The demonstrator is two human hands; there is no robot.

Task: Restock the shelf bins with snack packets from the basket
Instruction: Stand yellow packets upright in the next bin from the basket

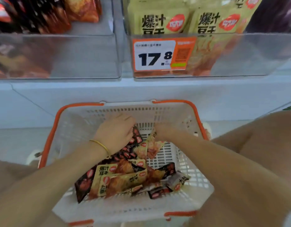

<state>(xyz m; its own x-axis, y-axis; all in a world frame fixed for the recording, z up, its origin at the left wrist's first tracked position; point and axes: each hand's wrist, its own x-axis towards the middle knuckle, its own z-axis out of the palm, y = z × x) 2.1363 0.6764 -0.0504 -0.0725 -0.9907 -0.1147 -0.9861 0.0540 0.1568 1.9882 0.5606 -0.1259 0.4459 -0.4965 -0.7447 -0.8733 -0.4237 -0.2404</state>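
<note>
The snack packets (125, 181) lie in a loose heap in the white slatted basket (85, 123), which has orange handles and sits below the shelf. Most of the heap fills the basket's left and middle. Some packets are tan-gold, with black characters, a red-orange oval logo and a picture of brown food. Others are black with red ovals, and one greyish packet (179, 179) lies at the right edge of the heap.

The packets are flat oblongs pointing every way. The nearest gold packet (123, 183) lies face up, its long axis running left to right and rising a little to the right. A black packet (83, 185) beside it runs near to far, leaning right.

The left grip (116, 131), with a yellow band at the wrist, reaches into the far end of the heap. Its fingers curl down onto black packets, their tips hidden; I cannot tell whether they hold one. The right grip (162, 130) is blurred, just beside a tan packet (153, 145); its hold cannot be told either.

Above, the left bin (59, 54) holds dark and red bags. The right bin (239, 53) holds upright tan bags and carries a price tag (162, 54).
</note>
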